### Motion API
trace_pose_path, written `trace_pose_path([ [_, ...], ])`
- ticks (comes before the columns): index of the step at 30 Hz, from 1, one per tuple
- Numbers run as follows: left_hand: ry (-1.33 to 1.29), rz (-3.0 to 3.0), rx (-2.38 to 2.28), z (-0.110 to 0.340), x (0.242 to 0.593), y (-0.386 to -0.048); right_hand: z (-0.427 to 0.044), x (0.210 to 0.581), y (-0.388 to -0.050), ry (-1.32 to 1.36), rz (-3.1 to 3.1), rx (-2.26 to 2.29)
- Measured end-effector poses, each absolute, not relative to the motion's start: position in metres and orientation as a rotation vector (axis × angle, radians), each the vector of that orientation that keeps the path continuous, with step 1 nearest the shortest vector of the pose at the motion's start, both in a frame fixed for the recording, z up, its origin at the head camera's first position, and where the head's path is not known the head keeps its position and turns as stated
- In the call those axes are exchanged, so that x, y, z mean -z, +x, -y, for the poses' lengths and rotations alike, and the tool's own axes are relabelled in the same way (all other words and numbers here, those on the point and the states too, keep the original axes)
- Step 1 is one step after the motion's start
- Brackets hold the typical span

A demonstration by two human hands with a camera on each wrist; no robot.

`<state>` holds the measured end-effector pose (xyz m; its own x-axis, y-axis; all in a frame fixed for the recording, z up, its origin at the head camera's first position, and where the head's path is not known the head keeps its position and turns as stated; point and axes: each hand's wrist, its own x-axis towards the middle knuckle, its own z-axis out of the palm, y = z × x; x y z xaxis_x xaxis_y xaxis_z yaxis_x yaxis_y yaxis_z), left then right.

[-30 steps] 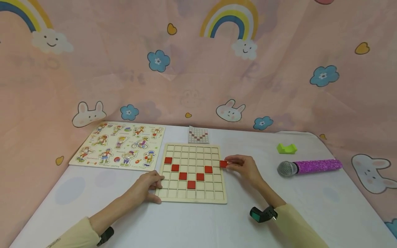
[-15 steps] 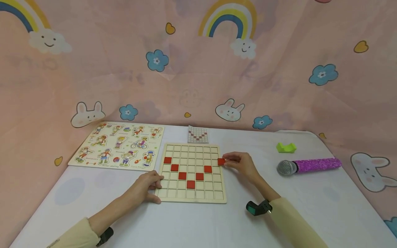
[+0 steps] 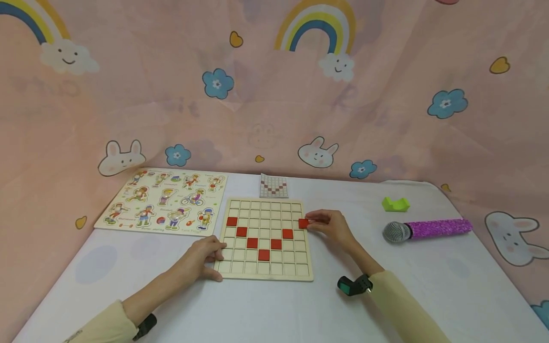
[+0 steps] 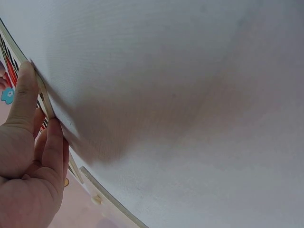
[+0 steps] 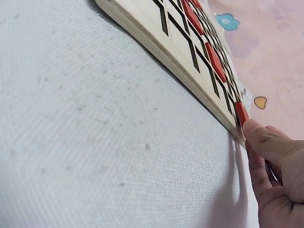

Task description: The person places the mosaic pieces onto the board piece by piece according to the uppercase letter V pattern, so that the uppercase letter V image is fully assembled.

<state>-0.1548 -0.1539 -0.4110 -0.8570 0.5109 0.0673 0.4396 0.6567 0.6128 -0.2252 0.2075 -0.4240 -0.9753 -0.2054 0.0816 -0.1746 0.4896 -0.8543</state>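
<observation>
A square wooden grid board [image 3: 283, 275] lies on the white table, with several red square tiles [image 3: 263, 255] set in its cells in a slanting V-like row. My left hand [image 3: 201, 257] grips the board's left edge near the front corner, its thumb [image 4: 24, 90] and fingers against the rim. With thumb and fingertips my right hand [image 3: 334, 228] pinches a red tile [image 5: 241, 113] at the board's right edge. That tile overlaps the rim and the last cell of the third row. Whether it touches the cell's bottom, I cannot tell.
Behind the board stands a small grid-pattern card [image 3: 274, 186]. At the back left lies a picture puzzle board [image 3: 167, 202] with sports figures. To the right are a purple glitter microphone [image 3: 429, 230] and a bright green curved piece [image 3: 396, 205].
My right hand has moved slightly left and up with the red tile, from outside the board's right edge to over its rim. My left hand has stayed on the board.
</observation>
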Motion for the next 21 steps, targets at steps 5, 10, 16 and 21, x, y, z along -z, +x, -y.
trace_pose_path([
  [5, 0.798, -2.763, -0.962, 0.1536, 0.4105, -0.1550, -0.2046, 0.4245, -0.2264, -0.354, -2.685, 1.530],
  [10, 0.786, -2.761, -0.962, 0.1532, 0.4100, -0.1546, -0.2022, 0.4258, -0.2264, -0.369, -2.678, 1.525],
  [16, 0.768, -2.738, -1.014, 0.1526, 0.4086, -0.1538, -0.2010, 0.4246, -0.2262, -0.395, -2.675, 1.520],
  [21, 0.777, -2.737, -1.018, 0.1525, 0.4076, -0.1536, -0.1999, 0.4227, -0.2265, -0.396, -2.685, 1.483],
])
